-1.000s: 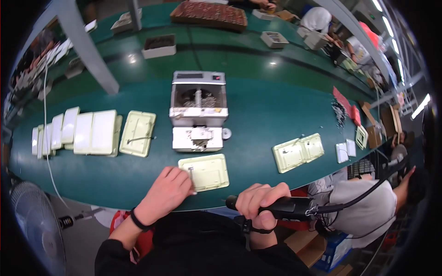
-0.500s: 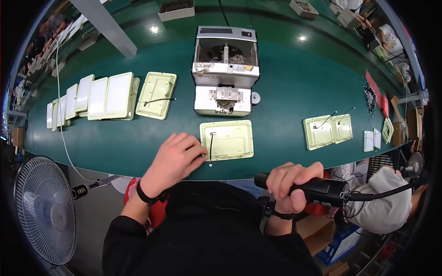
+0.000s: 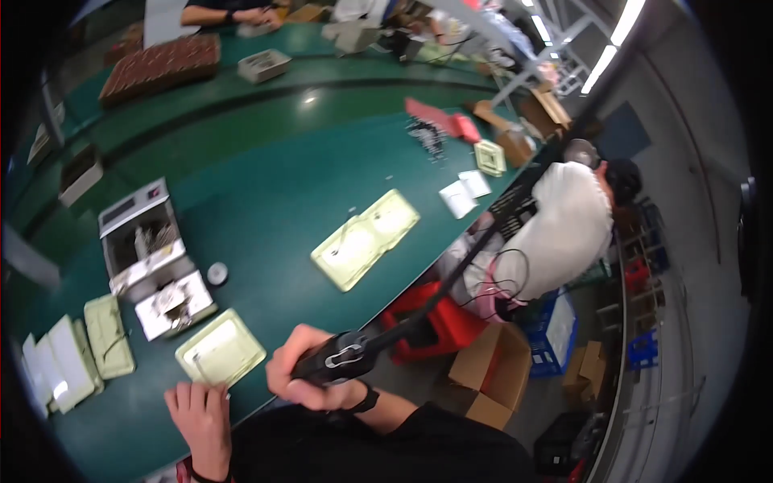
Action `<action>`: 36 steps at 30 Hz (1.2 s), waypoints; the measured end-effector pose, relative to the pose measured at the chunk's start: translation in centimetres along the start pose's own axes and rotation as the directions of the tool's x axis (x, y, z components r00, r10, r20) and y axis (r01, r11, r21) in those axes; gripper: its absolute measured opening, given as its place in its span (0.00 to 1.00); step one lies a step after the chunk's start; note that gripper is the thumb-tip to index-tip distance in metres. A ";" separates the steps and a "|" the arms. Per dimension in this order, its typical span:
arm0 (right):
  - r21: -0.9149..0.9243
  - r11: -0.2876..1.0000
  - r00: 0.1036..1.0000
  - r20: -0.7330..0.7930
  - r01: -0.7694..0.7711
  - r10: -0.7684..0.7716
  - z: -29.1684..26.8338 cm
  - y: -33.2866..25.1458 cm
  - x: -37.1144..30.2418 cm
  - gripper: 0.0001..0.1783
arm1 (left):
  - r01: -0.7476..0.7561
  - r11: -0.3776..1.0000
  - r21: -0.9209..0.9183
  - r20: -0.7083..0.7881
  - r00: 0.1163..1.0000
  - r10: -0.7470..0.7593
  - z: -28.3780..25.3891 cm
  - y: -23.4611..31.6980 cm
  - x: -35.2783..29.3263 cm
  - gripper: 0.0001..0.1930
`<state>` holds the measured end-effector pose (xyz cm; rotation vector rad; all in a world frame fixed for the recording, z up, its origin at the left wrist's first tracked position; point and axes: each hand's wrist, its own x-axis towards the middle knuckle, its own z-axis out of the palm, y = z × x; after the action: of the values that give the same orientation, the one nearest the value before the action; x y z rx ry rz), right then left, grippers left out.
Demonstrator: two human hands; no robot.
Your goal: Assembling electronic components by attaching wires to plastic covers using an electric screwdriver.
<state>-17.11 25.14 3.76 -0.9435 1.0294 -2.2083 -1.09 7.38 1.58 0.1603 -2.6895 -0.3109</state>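
My right hand is wrapped round a black electric screwdriver, whose thick cord runs up to the right. The tool's tip is hidden from this view. At the near table edge, my left hand has its curled fingers on the near corner of a pale green plastic panel. A dark wire lies partly hidden by those fingers. Behind the panel stands a silver-and-white screw feeder, with loose metal parts in its open hopper. A small round grey disc lies beside the feeder.
Pale green panels lie to the right, more panels at far left. White pieces and dark small parts are farther off. A person in white sits beyond a red stool and cardboard box.
The view has swung to the right and tilted, so the feeder and panel now sit farther left. My right hand still grips the screwdriver, and my left hand stays by the panel.
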 end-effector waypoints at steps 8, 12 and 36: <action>0.091 0.995 0.997 -0.058 -0.045 0.051 0.0 0.4 -0.2 0.12 | -0.051 0.999 0.004 0.021 0.998 0.051 1.0 0.1 1.1 0.10; 0.095 0.993 0.996 -0.059 -0.063 0.069 0.1 0.6 -0.1 0.12 | -0.035 0.999 -0.001 0.054 0.998 0.035 0.9 0.1 1.4 0.11; 0.080 0.996 0.983 -0.174 -0.044 0.058 -1.4 -0.7 -0.2 0.11 | -0.014 0.995 -0.102 -0.249 0.969 -0.012 -5.5 -5.8 11.5 0.09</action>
<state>-18.17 26.25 3.63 -0.6908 1.0276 -2.3024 -8.71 -1.15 9.64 0.1554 -2.4190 -0.4003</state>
